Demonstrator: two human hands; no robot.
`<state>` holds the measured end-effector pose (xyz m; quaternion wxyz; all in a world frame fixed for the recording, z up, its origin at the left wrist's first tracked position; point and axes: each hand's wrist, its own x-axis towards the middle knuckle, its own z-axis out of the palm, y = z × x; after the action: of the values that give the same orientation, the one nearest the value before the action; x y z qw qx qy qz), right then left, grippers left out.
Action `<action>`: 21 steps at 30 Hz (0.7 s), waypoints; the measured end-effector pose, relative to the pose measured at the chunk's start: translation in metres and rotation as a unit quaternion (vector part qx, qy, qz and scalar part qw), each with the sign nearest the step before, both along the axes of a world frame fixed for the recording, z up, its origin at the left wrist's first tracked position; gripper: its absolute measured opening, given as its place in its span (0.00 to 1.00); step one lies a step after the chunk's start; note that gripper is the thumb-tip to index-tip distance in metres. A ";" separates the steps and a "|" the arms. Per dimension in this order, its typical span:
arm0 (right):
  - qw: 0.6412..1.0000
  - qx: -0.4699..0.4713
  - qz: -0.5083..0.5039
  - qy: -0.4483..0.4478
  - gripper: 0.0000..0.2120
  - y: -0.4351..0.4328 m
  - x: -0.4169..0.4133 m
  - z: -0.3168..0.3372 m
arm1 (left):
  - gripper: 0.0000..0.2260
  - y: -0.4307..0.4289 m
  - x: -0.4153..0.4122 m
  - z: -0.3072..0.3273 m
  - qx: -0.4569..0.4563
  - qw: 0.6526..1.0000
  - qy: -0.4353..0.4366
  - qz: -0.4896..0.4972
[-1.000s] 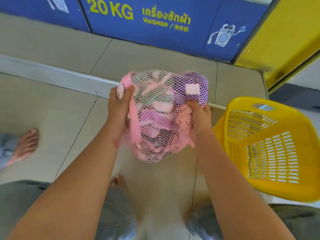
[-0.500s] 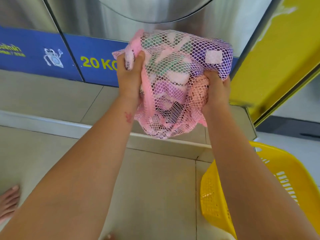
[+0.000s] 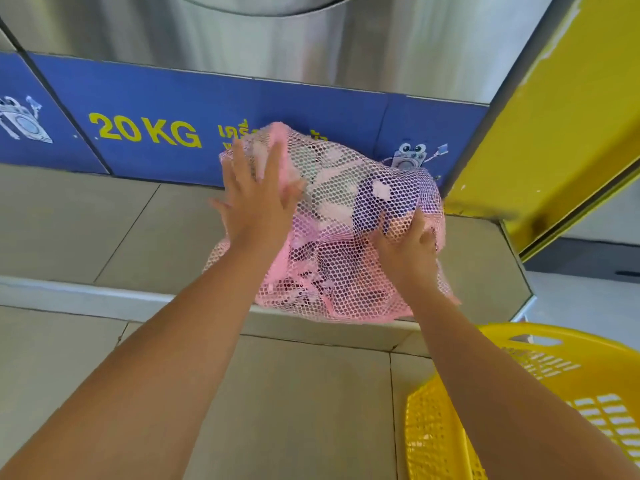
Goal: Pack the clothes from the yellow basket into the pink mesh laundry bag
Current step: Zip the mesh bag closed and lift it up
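The pink mesh laundry bag (image 3: 343,244), stuffed with pink, white and purple clothes, rests on the raised tiled step in front of the washer. My left hand (image 3: 258,199) lies flat on its upper left side with fingers spread apart. My right hand (image 3: 408,245) grips the mesh on the bag's right side. The yellow basket (image 3: 446,434) stands on the floor at the bottom right, partly hidden behind my right forearm; what it holds cannot be seen.
A steel washer front (image 3: 311,39) with a blue "20 KG" panel (image 3: 145,131) rises behind the step. A yellow panel (image 3: 561,109) slants in at the right. The step's metal edge (image 3: 86,294) runs across the tiled floor.
The bag came down from mid-air in front of the washer onto the step. My left hand let go of the mesh and now lies flat on it.
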<state>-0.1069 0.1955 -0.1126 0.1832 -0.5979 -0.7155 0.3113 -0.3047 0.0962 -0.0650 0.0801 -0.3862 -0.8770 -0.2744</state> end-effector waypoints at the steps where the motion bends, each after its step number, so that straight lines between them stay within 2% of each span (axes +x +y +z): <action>1: 0.999 0.037 0.007 -0.038 0.43 -0.005 0.002 0.002 | 0.29 -0.005 0.003 -0.003 -0.017 0.998 0.044 -0.038; 3: 0.992 0.096 0.018 -0.084 0.43 -0.012 0.005 0.005 | 0.33 -0.015 0.009 -0.011 -0.069 0.988 0.094 -0.100; 4: 0.987 0.118 0.030 -0.104 0.43 -0.014 0.005 0.005 | 0.36 -0.017 0.010 -0.017 -0.105 0.983 0.090 -0.121; 8: 0.958 0.172 0.128 -0.191 0.44 -0.021 -0.002 -0.002 | 0.46 -0.015 0.002 -0.037 -0.199 0.969 0.011 -0.146; 10: 0.943 0.178 0.164 -0.226 0.43 -0.017 -0.009 -0.008 | 0.47 -0.008 -0.004 -0.043 -0.223 0.965 0.011 -0.138; 13: 0.921 0.195 0.184 -0.282 0.43 -0.001 -0.017 -0.022 | 0.42 0.008 -0.011 -0.051 -0.258 0.957 0.045 -0.121; 18: 0.912 0.143 0.201 -0.328 0.41 0.032 -0.030 -0.036 | 0.38 0.036 -0.018 -0.057 -0.309 0.943 0.033 -0.118; 21: 0.911 0.052 0.225 -0.343 0.40 0.035 -0.029 -0.004 | 0.39 0.035 -0.015 -0.028 -0.366 0.923 0.015 -0.114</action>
<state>-0.1360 0.2304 -0.1169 -0.1177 -0.4805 -0.8651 0.0828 -0.3200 0.1307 -0.0935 -0.0859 -0.4905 -0.8648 0.0645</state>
